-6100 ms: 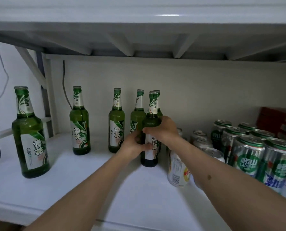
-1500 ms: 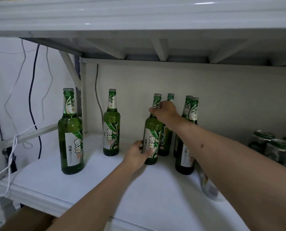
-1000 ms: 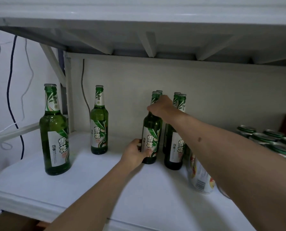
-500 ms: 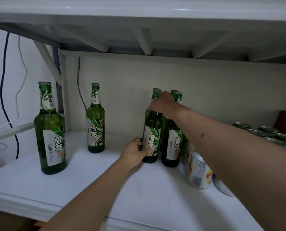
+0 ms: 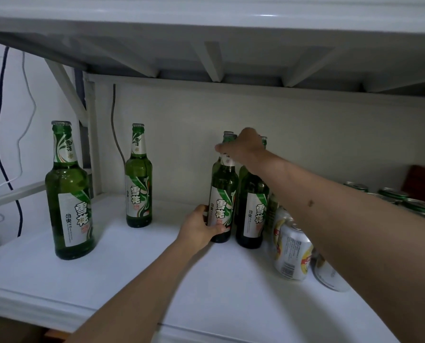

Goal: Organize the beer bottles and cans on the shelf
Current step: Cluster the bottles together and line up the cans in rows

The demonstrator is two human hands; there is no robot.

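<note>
1. Green glass bottle (image 5: pixel 223 199) stood upright on the white shelf (image 5: pixel 206 280), in a tight group with other bottles (image 5: pixel 252 211).
2. I saw my left hand (image 5: pixel 199 227) wrapped around its lower body, and my right hand (image 5: pixel 241 147) closed over its neck from above.
3. Two more bottles (image 5: pixel 69 191) stood apart at the left.
4. Silver cans (image 5: pixel 290 248) stood just right of the group.
</note>
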